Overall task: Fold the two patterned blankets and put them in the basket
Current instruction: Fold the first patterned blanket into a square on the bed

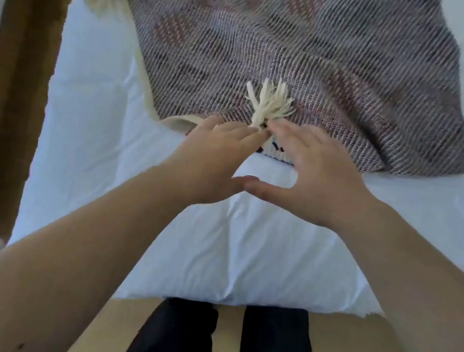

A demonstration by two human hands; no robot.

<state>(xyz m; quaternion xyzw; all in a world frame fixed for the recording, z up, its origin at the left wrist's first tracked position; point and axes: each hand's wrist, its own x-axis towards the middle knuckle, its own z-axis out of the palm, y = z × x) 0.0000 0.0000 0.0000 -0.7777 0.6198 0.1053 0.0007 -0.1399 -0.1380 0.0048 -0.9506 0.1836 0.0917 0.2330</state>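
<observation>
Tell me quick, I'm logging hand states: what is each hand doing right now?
Left hand: open, fingers straight, touching the blanket edge beside the tassel.
Right hand: open, fingers straight, touching the same edge.

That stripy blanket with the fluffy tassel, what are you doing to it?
A person is folding the patterned blanket on a white bed. The left hand and the right hand reach to its near edge, fingertips meeting by a cream tassel. Fingers look fairly straight. No basket or second blanket is in view.
</observation>
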